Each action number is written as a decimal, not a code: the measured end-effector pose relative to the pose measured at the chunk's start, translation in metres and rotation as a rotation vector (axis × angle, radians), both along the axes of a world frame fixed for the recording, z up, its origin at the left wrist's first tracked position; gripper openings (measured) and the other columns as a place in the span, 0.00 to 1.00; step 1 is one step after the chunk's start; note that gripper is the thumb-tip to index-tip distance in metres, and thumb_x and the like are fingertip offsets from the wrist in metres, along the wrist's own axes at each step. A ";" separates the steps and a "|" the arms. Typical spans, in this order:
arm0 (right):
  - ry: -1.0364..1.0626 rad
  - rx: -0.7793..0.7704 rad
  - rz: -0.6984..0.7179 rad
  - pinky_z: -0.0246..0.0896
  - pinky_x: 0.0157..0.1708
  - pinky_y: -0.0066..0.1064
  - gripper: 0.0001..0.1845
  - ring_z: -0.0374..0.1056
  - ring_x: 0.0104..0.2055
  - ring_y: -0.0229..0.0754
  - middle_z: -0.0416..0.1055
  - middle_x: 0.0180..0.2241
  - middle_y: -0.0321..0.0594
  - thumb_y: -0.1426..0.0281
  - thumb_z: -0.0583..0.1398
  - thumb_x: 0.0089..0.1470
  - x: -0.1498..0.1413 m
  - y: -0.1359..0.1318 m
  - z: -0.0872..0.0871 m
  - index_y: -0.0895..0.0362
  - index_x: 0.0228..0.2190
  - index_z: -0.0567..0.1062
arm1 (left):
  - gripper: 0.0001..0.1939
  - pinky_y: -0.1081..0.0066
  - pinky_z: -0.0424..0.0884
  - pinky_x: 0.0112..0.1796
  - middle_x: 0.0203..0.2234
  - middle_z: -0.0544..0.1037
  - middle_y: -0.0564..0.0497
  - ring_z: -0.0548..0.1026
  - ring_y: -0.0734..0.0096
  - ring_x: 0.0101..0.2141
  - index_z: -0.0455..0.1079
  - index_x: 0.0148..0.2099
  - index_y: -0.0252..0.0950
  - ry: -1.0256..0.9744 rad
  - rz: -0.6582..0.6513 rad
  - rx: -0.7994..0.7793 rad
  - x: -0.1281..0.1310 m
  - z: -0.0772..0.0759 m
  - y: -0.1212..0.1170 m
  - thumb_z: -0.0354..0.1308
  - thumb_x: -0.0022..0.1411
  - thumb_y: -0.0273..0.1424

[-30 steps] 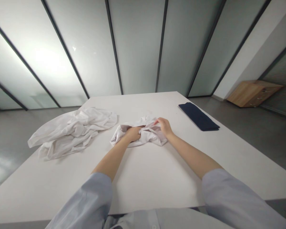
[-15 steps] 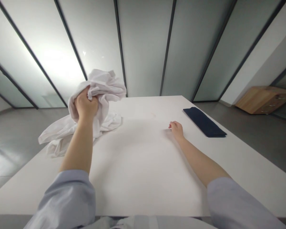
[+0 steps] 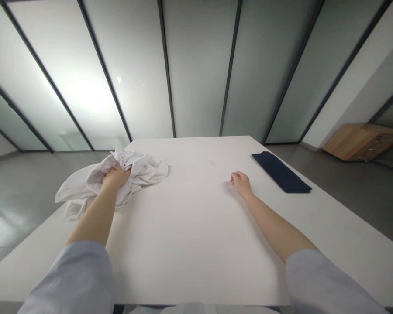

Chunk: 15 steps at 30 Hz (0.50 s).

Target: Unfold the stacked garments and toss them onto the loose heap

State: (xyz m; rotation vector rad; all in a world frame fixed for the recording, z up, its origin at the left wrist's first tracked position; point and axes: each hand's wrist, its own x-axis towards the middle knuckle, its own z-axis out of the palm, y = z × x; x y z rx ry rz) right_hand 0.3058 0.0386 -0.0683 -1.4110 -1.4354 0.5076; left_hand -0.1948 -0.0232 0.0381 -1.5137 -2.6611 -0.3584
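In the head view, the left hand is closed on a bunched white cloth, which wraps around its fingers and rests against a white pile at the counter's left side. Well apart, the right hand curls loosely, holding nothing visible, near a navy cloth to its right.

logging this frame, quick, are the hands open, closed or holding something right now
Left hand: closed on bunched white cloth.
Right hand: loosely closed, nothing visible in it.
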 end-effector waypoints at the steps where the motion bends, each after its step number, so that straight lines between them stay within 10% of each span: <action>1: -0.008 -0.007 0.005 0.54 0.27 0.31 0.14 0.64 0.24 0.42 0.69 0.18 0.37 0.61 0.52 0.49 -0.001 0.000 0.000 0.53 0.17 0.67 | 0.33 0.44 0.66 0.49 0.54 0.70 0.23 0.70 0.35 0.53 0.60 0.62 0.23 0.021 0.026 -0.051 0.005 0.006 -0.004 0.48 0.64 0.44; 8: -0.069 -0.043 0.021 0.51 0.26 0.31 0.14 0.62 0.23 0.40 0.67 0.17 0.35 0.64 0.52 0.49 -0.002 -0.003 0.003 0.53 0.16 0.66 | 0.27 0.54 0.66 0.51 0.52 0.75 0.40 0.72 0.47 0.53 0.65 0.61 0.38 0.200 -0.394 0.069 0.094 0.023 -0.013 0.47 0.65 0.44; 15: 0.196 -0.016 -0.053 0.56 0.26 0.29 0.10 0.64 0.24 0.40 0.68 0.18 0.36 0.63 0.55 0.45 0.004 0.006 0.000 0.53 0.17 0.67 | 0.32 0.56 0.58 0.58 0.64 0.61 0.37 0.60 0.50 0.63 0.59 0.65 0.34 0.079 -0.765 -0.197 0.213 -0.061 0.017 0.50 0.64 0.46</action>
